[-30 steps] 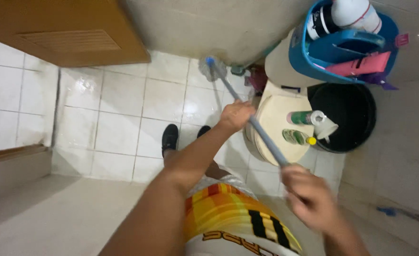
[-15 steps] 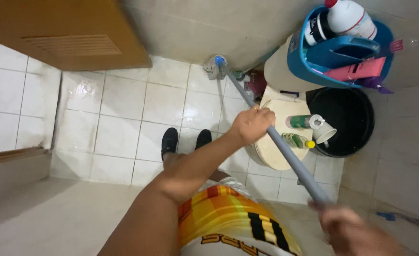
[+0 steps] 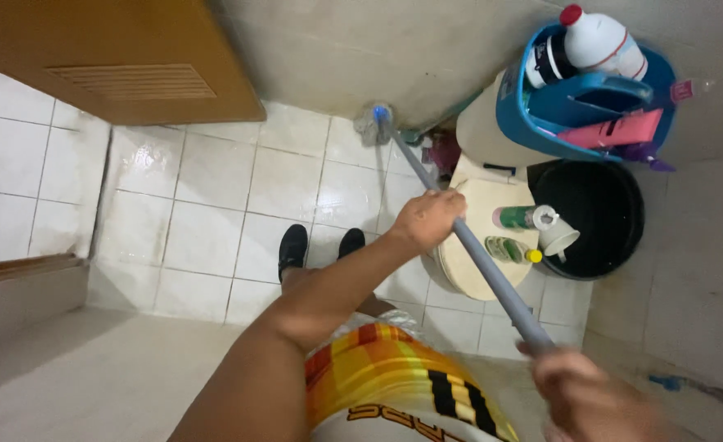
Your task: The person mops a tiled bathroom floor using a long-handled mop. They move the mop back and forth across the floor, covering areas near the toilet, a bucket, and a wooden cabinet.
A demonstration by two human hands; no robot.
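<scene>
A mop with a long grey handle (image 3: 487, 272) runs from the lower right up to its pale stringy head (image 3: 373, 123), which rests on the wet white floor tiles against the far wall. My left hand (image 3: 427, 219) is wrapped around the handle about halfway along. My right hand (image 3: 584, 393) grips the handle's upper end at the bottom right and looks blurred. Below my left arm I see my black shoes (image 3: 293, 247) on the tiles and my orange and yellow shorts (image 3: 394, 372).
A closed cream toilet lid (image 3: 476, 225) carries a green spray can (image 3: 518, 217) and small bottles. Behind it, a blue caddy (image 3: 581, 98) with a white bottle sits on the tank, beside a black bucket (image 3: 594, 205). A brown door (image 3: 116, 57) is upper left.
The mop head slid a little right along the base of the far wall. My right hand pulled back down the handle toward the lower right, and my left hand shifted slightly right.
</scene>
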